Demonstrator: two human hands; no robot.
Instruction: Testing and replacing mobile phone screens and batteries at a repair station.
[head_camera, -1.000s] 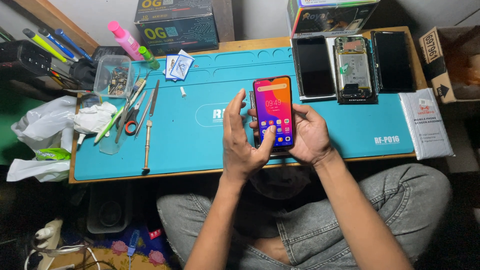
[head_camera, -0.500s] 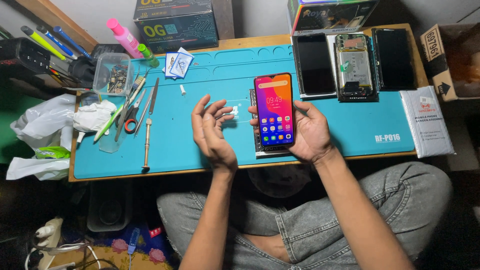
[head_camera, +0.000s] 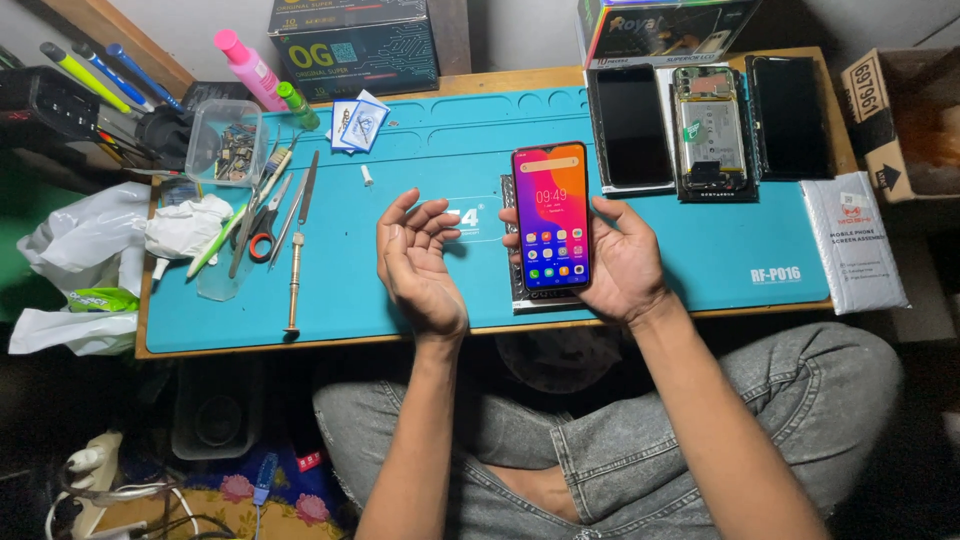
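The teal repair mat (head_camera: 330, 290) covers most of the low wooden table (head_camera: 480, 82), and a flat panel (head_camera: 516, 285) lies on it under the phone. The right hand (head_camera: 620, 265) alone cradles the lit smartphone (head_camera: 551, 218) from beneath, fingers curled round its edges, just above the mat. The left hand (head_camera: 415, 262) hangs empty beside it, palm up, fingers loosely spread. With a one-handed grip, the phone could slip and strike the panel, or slide off the table's near edge. A small white part (head_camera: 367, 176) nearby could be knocked away.
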